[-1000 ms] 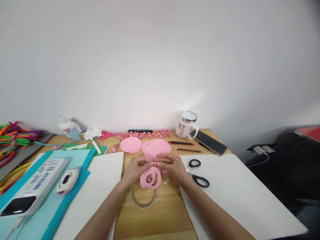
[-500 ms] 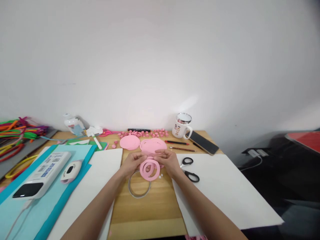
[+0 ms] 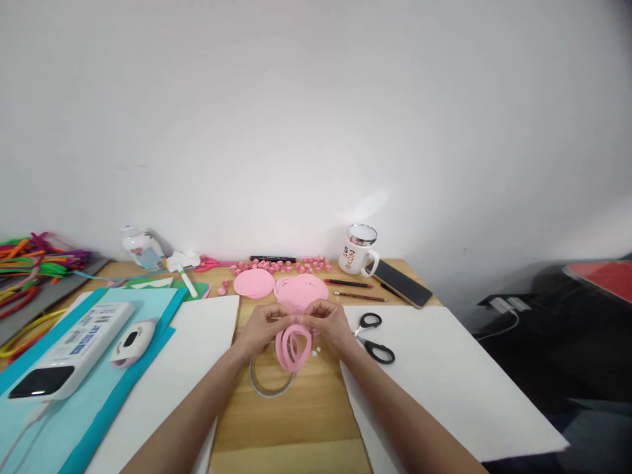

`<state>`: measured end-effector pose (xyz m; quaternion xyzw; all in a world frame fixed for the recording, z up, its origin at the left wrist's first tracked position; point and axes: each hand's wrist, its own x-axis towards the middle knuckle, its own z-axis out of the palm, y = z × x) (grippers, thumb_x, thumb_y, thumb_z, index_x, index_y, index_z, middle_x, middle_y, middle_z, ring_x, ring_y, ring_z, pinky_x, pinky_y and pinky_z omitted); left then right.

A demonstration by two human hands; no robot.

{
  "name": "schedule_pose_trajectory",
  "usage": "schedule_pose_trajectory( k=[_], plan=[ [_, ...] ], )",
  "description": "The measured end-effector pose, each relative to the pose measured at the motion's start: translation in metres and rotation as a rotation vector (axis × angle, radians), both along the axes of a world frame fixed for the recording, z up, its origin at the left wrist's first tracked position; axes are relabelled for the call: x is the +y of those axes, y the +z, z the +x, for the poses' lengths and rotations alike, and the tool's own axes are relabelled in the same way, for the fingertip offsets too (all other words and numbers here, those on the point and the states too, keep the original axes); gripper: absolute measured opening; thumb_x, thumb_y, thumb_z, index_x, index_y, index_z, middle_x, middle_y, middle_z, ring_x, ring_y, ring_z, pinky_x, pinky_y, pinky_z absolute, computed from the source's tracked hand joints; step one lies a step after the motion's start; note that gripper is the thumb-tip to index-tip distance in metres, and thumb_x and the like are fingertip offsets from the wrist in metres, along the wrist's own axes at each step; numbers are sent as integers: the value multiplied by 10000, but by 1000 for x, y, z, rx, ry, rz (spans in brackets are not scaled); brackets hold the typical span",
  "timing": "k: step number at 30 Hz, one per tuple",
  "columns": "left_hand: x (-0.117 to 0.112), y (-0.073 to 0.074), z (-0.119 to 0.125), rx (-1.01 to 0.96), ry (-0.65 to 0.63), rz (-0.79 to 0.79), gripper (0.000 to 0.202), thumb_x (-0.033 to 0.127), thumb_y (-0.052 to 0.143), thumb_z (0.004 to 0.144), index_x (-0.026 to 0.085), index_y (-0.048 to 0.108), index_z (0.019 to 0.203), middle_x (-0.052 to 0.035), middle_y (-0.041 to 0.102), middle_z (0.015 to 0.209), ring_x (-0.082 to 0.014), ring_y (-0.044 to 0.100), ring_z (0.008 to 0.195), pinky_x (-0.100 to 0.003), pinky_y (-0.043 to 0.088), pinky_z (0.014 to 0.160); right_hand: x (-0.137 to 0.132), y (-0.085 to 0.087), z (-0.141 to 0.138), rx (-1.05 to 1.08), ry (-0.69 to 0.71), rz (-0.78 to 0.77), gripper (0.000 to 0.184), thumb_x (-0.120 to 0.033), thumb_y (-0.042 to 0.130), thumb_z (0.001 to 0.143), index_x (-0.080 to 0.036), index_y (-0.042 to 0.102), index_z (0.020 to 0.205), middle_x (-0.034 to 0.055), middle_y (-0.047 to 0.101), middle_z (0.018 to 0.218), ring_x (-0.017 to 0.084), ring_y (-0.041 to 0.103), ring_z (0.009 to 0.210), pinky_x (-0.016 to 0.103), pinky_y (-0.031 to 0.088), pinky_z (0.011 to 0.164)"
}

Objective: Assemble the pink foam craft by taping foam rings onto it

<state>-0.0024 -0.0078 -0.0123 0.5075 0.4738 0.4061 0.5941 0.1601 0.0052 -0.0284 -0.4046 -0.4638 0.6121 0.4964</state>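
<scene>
A pink paper spiral (image 3: 280, 352) hangs in loops over the wooden table, pinched at its top by both hands. My left hand (image 3: 264, 327) grips it from the left with thumb and fingers closed. From the right, my right hand (image 3: 328, 324) is closed on the same strip, its fingertips almost meeting the left ones. Just below lies a grey-white roll of tape (image 3: 270, 395), partly behind the spiral. Two small white bits (image 3: 316, 352) rest to the right. Beyond the hands are pink paper circles (image 3: 253, 283) and a second pink stack (image 3: 306, 288).
Black-handled scissors (image 3: 378, 353) lie on white paper (image 3: 444, 375) at the right. Behind stand a mug (image 3: 356, 253), a phone (image 3: 402, 283), pencils (image 3: 349, 284) and small pink rolled pieces (image 3: 281, 266). A power bank (image 3: 74, 349) and a small white device (image 3: 133, 342) are at the left.
My fingertips have drawn closer together at the top of the pink spiral. Its loops have turned, bunched narrower and hang slightly lower. The view has shifted slightly.
</scene>
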Motion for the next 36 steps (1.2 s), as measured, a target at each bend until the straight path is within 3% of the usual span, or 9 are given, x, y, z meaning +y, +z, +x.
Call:
schedule_pose_trajectory(
  k=[4,13,18,23,28,36],
  plan=[
    [0,2,2,-19,9,-17,253,356,711,606,127,611,646,19,581,476,-77,484,369,-177,368,375,2,-2,2,56,35,-31,237,-282,792,464,-157,610,548,-34,591,490,69,475,424,195,393,444],
    [1,0,3,-59,35,-13,258,351,707,615,122,603,671,21,580,472,-53,447,329,-149,296,329,5,-1,7,128,148,-144,213,-277,771,512,-147,698,665,6,666,609,95,565,540,218,451,569],
    [3,0,2,-16,39,-39,268,375,702,617,132,616,689,39,545,416,-70,461,319,-161,321,331,2,1,6,57,88,-106,232,-251,784,485,-139,671,654,17,682,614,108,586,518,226,458,547],
    [4,1,2,-13,29,-30,251,334,722,598,124,644,712,43,534,411,-68,462,328,-164,345,344,3,-1,8,81,57,-96,378,-249,798,447,-162,638,778,29,705,685,140,627,561,258,490,578],
    [3,-2,2,-20,19,-46,237,329,717,606,135,654,727,53,524,415,-65,467,329,-164,360,353,3,-2,7,46,77,-61,275,-301,789,474,-152,646,655,16,688,626,135,618,523,247,498,529],
    [2,0,3,-25,30,-54,281,357,725,591,115,645,709,26,559,449,-77,477,359,-175,363,369,1,-1,6,53,58,-70,229,-313,771,526,-145,668,641,19,684,591,131,625,527,253,519,574]
  ],
)
